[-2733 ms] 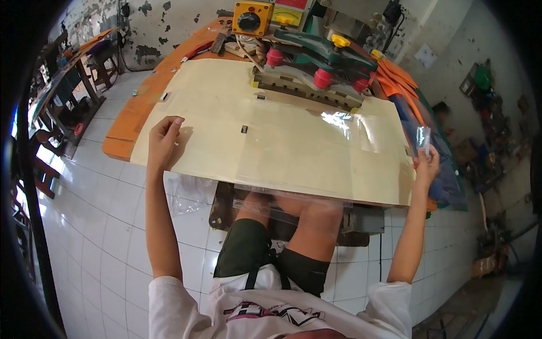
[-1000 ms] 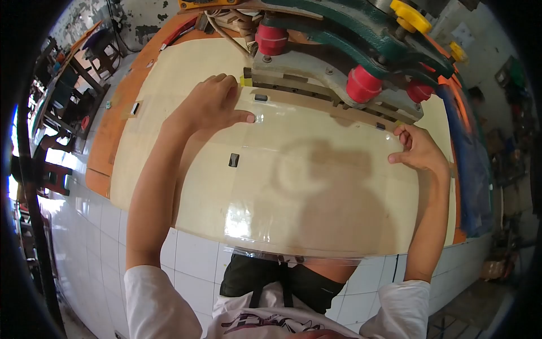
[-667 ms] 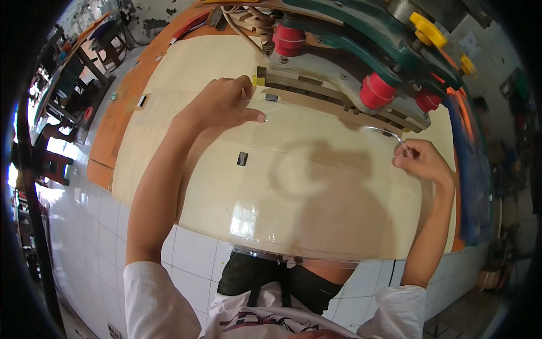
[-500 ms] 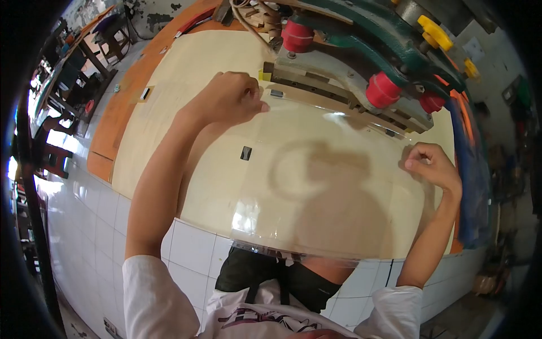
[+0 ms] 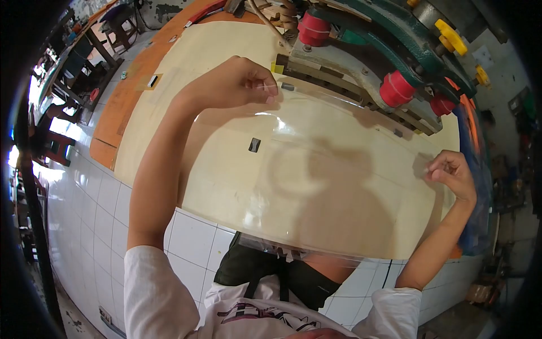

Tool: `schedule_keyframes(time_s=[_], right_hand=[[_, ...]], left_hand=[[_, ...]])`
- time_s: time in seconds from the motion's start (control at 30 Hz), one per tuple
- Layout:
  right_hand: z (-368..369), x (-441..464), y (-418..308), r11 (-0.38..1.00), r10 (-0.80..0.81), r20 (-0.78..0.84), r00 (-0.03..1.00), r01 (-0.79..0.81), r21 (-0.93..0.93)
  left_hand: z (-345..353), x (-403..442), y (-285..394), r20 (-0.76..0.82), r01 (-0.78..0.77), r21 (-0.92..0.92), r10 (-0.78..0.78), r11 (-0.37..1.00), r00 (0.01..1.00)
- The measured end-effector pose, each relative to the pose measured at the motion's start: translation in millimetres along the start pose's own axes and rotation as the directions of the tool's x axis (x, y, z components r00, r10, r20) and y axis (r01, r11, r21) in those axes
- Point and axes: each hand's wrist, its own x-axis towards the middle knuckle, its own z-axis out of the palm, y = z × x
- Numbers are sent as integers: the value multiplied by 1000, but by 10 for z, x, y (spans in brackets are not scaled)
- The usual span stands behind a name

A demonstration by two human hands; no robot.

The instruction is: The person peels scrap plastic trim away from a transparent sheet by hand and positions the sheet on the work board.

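Right hand [image 5: 456, 176] moved outward, curled like left hand [image 5: 245, 82], pinch unclear; shirt print [image 5: 262, 317] illegible.

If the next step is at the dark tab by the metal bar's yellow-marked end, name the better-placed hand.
Left, most likely: the left hand is close beside that dark tab, while the right hand is across the pale board.

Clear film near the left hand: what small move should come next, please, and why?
I would perhaps lower the left hand slightly to settle the clear film, because the bright, curved glare just below the hand suggests that it may not lie flat there, close to the metal bar.
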Motion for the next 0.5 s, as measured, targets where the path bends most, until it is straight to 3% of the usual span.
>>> schedule_keyframes(time_s=[0.17,0.23,0.3,0.5], right_hand=[[-94,-91,-13,998,-54,12,998,54,38],[-122,-103,-11,997,-65,21,998,64,34],[-137,-81,7,981,-180,82,980,173,90],[-121,-77,41,919,-379,15,925,374,127]], left_hand=[[-61,-26,152,27,-20,-33,20,999,999],[-70,-52,197,38,-67,-249,78,966,996],[-79,-69,247,44,-65,-313,83,947,996],[-157,-134,323,72,-60,-478,107,876,992]])
